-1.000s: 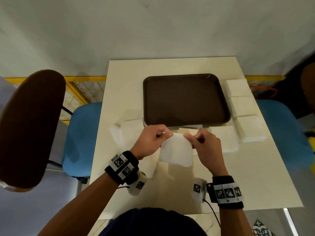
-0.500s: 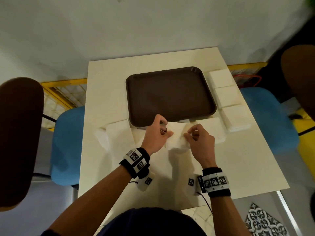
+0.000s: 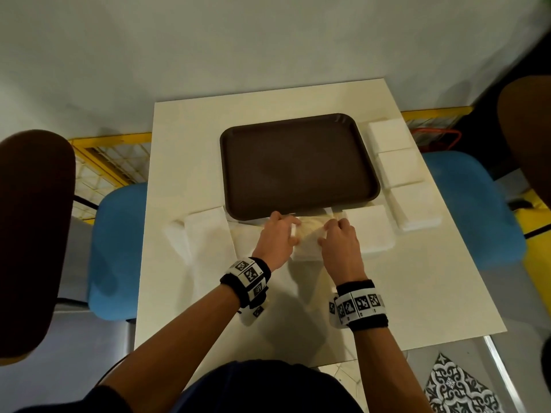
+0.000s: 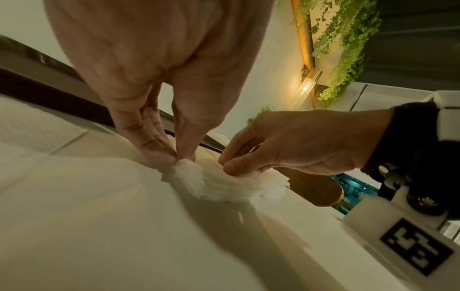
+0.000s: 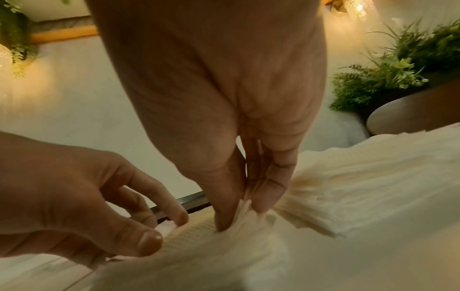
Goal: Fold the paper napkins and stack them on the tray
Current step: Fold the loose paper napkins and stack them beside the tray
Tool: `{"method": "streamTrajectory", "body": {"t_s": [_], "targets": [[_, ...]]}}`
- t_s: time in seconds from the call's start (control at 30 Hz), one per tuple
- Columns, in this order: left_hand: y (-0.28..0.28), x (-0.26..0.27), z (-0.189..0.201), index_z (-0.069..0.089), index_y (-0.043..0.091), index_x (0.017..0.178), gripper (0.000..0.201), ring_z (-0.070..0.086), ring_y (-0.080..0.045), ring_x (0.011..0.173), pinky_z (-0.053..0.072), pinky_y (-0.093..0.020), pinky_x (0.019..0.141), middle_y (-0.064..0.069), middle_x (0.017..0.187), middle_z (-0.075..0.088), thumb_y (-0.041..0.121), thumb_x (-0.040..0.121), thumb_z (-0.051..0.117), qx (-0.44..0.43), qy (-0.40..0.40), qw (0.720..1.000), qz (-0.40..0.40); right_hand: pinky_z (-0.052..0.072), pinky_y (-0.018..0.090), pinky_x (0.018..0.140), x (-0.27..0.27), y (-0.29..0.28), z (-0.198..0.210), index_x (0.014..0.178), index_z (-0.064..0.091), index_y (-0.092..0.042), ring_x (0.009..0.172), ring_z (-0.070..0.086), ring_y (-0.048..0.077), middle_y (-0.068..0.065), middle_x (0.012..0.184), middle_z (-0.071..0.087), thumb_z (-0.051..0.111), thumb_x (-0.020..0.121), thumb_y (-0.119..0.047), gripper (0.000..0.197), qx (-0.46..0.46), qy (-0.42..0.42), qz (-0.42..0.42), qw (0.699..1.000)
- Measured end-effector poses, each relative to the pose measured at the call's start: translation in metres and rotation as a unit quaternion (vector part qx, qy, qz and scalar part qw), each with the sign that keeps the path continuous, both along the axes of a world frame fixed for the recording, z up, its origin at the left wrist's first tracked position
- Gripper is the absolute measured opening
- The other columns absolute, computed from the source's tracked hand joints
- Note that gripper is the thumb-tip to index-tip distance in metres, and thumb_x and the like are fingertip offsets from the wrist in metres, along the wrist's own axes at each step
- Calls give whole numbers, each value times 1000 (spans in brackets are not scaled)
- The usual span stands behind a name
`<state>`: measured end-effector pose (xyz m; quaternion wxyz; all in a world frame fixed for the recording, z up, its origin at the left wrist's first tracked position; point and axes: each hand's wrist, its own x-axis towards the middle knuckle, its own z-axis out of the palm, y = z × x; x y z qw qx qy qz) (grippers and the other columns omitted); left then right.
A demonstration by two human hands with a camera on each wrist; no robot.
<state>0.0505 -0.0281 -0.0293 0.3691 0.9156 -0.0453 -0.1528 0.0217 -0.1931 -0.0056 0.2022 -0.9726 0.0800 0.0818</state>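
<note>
A white paper napkin (image 3: 307, 242) lies on the table just in front of the dark brown tray (image 3: 298, 165). My left hand (image 3: 277, 236) pinches its far left corner between thumb and fingers, and my right hand (image 3: 338, 239) pinches its far right corner. In the left wrist view the napkin (image 4: 224, 185) bunches under the left hand (image 4: 184, 157), with the right hand (image 4: 239, 167) close beside. The right wrist view has the right hand (image 5: 239, 214) pinching the napkin (image 5: 248, 246), the left hand (image 5: 159, 230) beside it. The tray holds nothing.
Piles of white napkins (image 3: 399, 165) line the table's right edge beside the tray, another pile (image 3: 369, 231) sits right of my hands, and unfolded napkins (image 3: 205, 234) lie at the left. Blue chairs (image 3: 116, 248) flank the table (image 3: 417, 293).
The napkin, held up between both hands a second ago, has come down onto the table by the tray's near edge. Both hands moved forward with it.
</note>
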Motion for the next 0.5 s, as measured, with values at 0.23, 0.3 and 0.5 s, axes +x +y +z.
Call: {"method": "streamTrajectory", "body": {"t_s": [0.23,0.3,0.5], "targets": [[15,-8,11,63,24,137,43,64,-14,102,59,-31,97,6,124,47,17,97,77,-30,-8,999,17,51,43,114,3,12,13,133,63,-4,128,55,31,17,139,59,69,103,-14,32,-53,0,-8,999],[33,-12,18,67,23,129,34,63,-9,92,59,-25,87,5,115,54,16,97,76,-50,-57,996,47,48,46,116,3,20,20,131,68,-4,130,55,34,18,139,61,71,101,-11,31,-38,-27,1,999],[106,-29,28,72,21,110,14,63,-4,83,46,-9,76,3,97,66,17,97,74,-41,-128,970,201,38,16,69,1,69,28,98,62,-20,82,59,13,-2,90,63,66,104,-19,7,105,-101,62,987]]}}
